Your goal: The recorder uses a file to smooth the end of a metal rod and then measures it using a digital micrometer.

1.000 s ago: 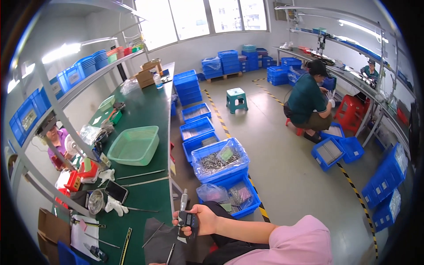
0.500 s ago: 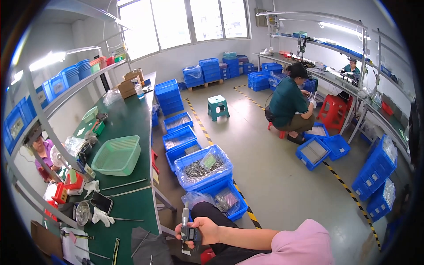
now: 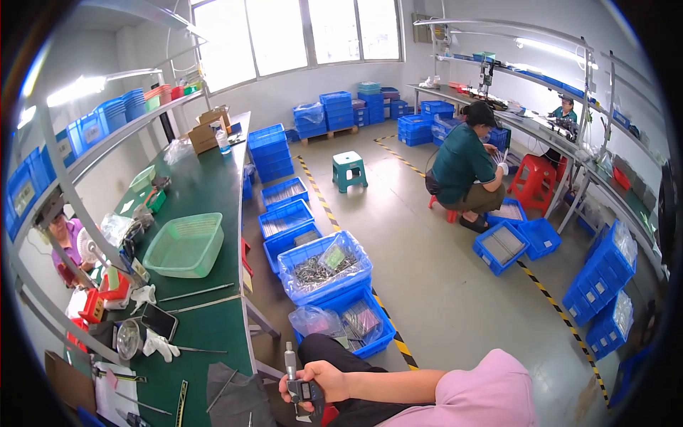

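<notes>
Right grip (image 3: 319, 383): bare human hand, fingers and thumb uncovered. Bare forearm (image 3: 395, 386) runs right from the grip, slim at the wrist, wider toward the elbow. Further right: short sleeve (image 3: 487, 391), pale pink, loose cut, plain cloth, soft folds, hem at about elbow level. Same pink on the top's body (image 3: 420, 420), low and right of the grip. Trousers (image 3: 340, 351) black, matte; one leg shows just above the grip, rounded at the knee, more black below the forearm.

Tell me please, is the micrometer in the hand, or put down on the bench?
In the hand: the right hand is closed around the micrometer, beside the green bench.
</notes>
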Demonstrator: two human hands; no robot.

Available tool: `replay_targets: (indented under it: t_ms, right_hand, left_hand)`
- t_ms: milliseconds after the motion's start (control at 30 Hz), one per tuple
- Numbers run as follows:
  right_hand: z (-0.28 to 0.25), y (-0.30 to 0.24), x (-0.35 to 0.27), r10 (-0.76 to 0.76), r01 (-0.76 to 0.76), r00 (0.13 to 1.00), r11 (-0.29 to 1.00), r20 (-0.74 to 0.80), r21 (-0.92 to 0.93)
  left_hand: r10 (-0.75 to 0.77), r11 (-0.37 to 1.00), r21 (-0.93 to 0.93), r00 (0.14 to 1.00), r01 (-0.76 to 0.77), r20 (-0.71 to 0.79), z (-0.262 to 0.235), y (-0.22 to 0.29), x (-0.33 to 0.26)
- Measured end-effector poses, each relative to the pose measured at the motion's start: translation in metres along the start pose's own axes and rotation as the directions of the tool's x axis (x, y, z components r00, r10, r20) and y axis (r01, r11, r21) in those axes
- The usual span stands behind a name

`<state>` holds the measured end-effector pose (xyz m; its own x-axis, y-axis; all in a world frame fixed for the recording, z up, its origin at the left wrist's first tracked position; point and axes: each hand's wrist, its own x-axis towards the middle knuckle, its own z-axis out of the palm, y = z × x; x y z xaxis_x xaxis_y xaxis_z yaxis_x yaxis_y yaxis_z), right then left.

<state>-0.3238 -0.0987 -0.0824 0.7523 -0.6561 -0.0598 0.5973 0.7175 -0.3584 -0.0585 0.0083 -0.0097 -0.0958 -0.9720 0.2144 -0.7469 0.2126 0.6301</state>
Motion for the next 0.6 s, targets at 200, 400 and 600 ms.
replay_targets:
  t_ms: [200, 400, 600]
  right_hand:
    - [0.004, 0.008, -0.001, 0.054, -0.055, 0.998, 0.998, -0.013, -0.040]
    - [0.037, -0.018, -0.015, 0.023, -0.044, 0.978, 0.994, -0.208, -0.097]
    - [0.055, -0.029, -0.005, 0.059, -0.072, 0.994, 0.986, -0.090, -0.150]
  left_hand:
    - [-0.240, 0.962, -0.128, 0.970, 0.241, 0.023, -0.007, 0.005, -0.017]
    - [0.146, 0.983, -0.088, 0.978, -0.160, -0.149, 0.002, 0.055, 0.021]
    - [0.259, 0.963, -0.057, 0.962, -0.265, -0.088, 0.010, 0.061, 0.021]
